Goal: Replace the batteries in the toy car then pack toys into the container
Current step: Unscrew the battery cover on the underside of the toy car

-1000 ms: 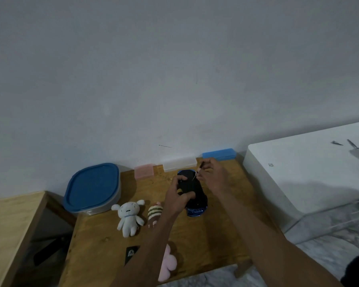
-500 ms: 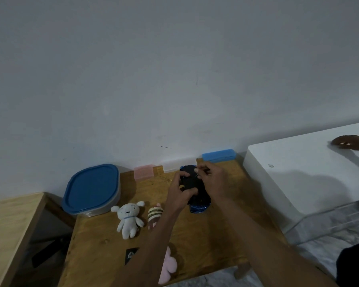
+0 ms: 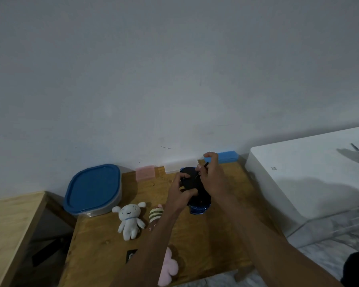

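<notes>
The toy car (image 3: pixel 193 184), underside up on the desk (image 3: pixel 220 235), was gripped by the left hand (image 3: pixel 179 192); a thin screwdriver (image 3: pixel 201 170), blurred half a second earlier, was again pinched upright by the right hand (image 3: pixel 212 179), suggesting the battery cover was being unscrewed.

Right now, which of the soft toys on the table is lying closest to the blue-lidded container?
The white plush bunny. It lies just in front of the container, while the striped plush and the pink plush lie farther off.

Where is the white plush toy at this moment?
In the head view, the white plush toy lies on the wooden table, left of the striped plush and just in front of the blue-lidded container.
</notes>
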